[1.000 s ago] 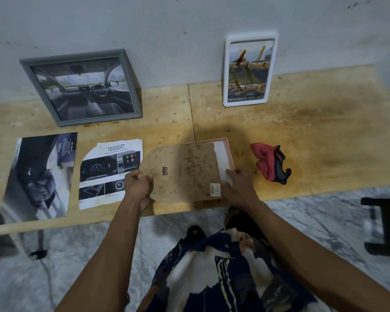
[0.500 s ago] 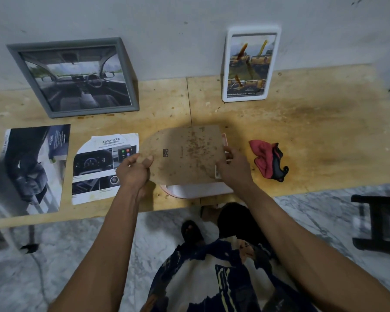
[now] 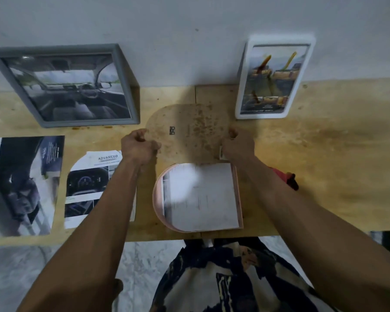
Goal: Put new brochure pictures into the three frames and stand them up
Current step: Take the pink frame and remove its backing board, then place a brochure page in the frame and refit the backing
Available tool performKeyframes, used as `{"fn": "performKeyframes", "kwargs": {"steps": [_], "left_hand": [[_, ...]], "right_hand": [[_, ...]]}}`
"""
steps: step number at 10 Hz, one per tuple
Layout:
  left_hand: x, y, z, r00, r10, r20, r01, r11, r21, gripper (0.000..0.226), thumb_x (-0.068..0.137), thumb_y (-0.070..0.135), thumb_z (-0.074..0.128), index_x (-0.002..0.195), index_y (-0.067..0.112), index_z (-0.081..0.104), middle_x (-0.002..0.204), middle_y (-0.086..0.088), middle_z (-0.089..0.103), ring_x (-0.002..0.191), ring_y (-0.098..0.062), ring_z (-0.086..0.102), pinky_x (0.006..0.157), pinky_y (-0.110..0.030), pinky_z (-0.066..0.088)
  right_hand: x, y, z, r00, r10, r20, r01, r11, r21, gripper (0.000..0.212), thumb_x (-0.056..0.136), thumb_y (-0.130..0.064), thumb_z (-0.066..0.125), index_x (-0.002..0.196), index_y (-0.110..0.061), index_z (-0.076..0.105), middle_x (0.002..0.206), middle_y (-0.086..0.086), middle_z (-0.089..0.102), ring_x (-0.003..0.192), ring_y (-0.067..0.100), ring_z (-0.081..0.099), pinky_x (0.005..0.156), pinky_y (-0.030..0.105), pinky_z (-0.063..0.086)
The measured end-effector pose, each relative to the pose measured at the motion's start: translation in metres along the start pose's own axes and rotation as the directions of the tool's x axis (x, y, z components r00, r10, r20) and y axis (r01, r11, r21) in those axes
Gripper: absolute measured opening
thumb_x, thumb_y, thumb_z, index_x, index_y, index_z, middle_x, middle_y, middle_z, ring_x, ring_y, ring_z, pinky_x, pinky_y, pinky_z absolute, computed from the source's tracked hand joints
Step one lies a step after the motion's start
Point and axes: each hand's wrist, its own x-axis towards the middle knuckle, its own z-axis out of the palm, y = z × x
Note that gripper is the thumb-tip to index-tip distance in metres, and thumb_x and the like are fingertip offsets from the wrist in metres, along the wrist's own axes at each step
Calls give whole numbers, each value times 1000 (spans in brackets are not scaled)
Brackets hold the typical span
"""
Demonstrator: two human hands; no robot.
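**Brown backing board held above the open pink frame**

Brown and speckled, the backing board (image 3: 187,131) is held between both hands just beyond the pink frame (image 3: 159,194), which lies face down near the front edge of the wooden table (image 3: 324,165). The left hand (image 3: 139,146) has its fingers curled tight on the board's rounded left edge; the right hand (image 3: 238,145) pinches the straight right edge, fingers closed on it. In the pink frame sits a white sheet (image 3: 200,194), blank side up.

Left of the pink frame lies a cut brochure picture (image 3: 88,183) of a dashboard, partly under the left forearm, and further left a larger brochure page (image 3: 23,185) showing car seats. Beyond the pink frame and to its left, a grey frame (image 3: 63,84) leans on the wall; beyond and to its right stands a white frame (image 3: 273,77). A red cloth (image 3: 286,176) shows just right of the pink frame, mostly hidden by the right forearm.
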Motion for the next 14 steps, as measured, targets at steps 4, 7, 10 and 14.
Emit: {"fn": "performKeyframes", "kwargs": {"steps": [4, 7, 10, 14], "left_hand": [[57, 10, 30, 990, -41, -132, 56, 991, 118, 47, 77, -9, 74, 119, 9, 62, 87, 2, 64, 76, -15, 64, 68, -33, 62], [63, 2, 39, 970, 108, -217, -29, 940, 339, 46, 68, 10, 79, 113, 16, 70, 106, -6, 72, 95, -23, 66, 86, -27, 55], [23, -18, 27, 968, 191, -160, -114, 912, 395, 55, 78, 25, 81, 127, 14, 60, 118, -5, 69, 105, -23, 65, 94, -30, 54], [-96, -118, -4, 962, 272, -26, -222, 832, 508, 25, 82, 24, 75, 77, 5, 61, 72, -10, 65, 68, -26, 60, 60, -29, 42]], "right_hand": [[64, -11, 22, 989, 90, 115, -76, 990, -121, 51, 88, -10, 57, 137, -8, 45, 128, 8, 51, 115, 24, 53, 95, 32, 48], [65, -8, 32, 994, -44, 102, 66, 972, -227, 37, 85, -18, 62, 117, -2, 55, 121, 17, 52, 120, 33, 49, 107, 46, 40], [37, 25, 29, 986, -161, 48, 168, 967, -190, 55, 90, -19, 60, 142, -14, 43, 142, 12, 42, 131, 29, 38, 103, 26, 30], [-96, 104, 28, 981, -189, 39, 192, 933, -304, 53, 91, -22, 59, 142, -21, 45, 144, 4, 41, 134, 22, 30, 104, 32, 32]]}}
